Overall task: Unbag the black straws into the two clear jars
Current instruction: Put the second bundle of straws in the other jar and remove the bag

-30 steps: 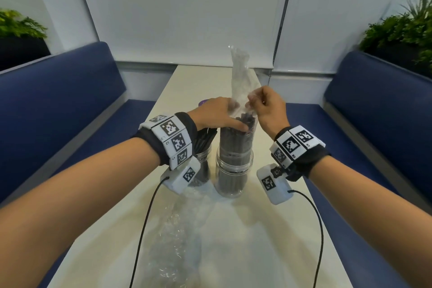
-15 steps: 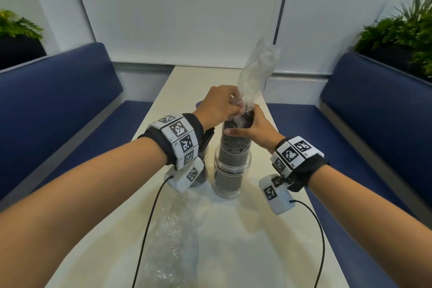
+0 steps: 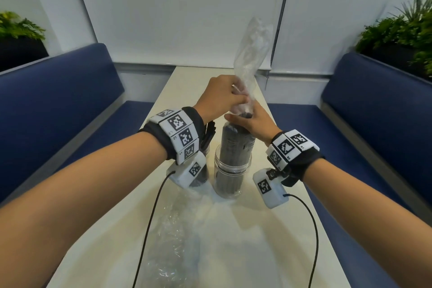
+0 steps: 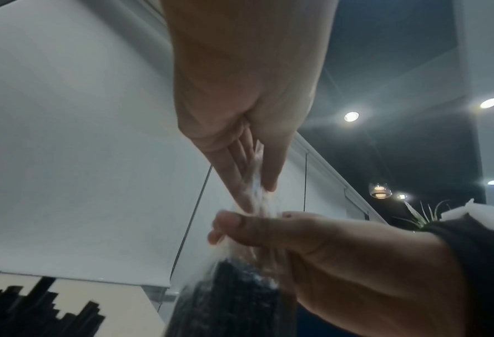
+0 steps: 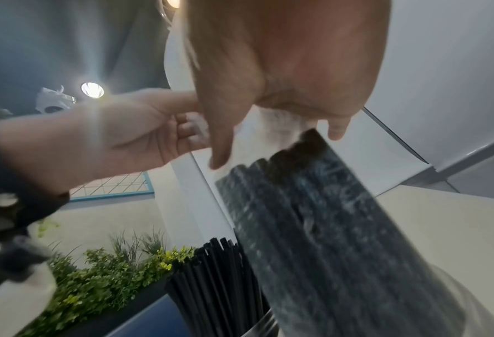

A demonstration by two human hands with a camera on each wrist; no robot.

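Head view showed an empty crumpled bag (image 3: 173, 236) lying nearest on the counter (image 3: 257, 252). Beyond it a clear jar (image 3: 232, 170) held bagged black straws (image 3: 236, 145) upright, just beside a second jar (image 3: 203, 170) of loose straws. The right hand (image 3: 253, 121) rested flat-fingered on the bundle's top. The left hand (image 3: 221, 98) pinched the plastic bag (image 3: 253, 54) rising above.

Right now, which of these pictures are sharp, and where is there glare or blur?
Head view: sharpest, though the wide lens bows the benches and walls. Left wrist view: dim, the bag pinched by the left hand smears white, and ceiling lights flare. Right wrist view: a ceiling lamp throws glare across the left hand, and the bagged straws are motion-blurred.
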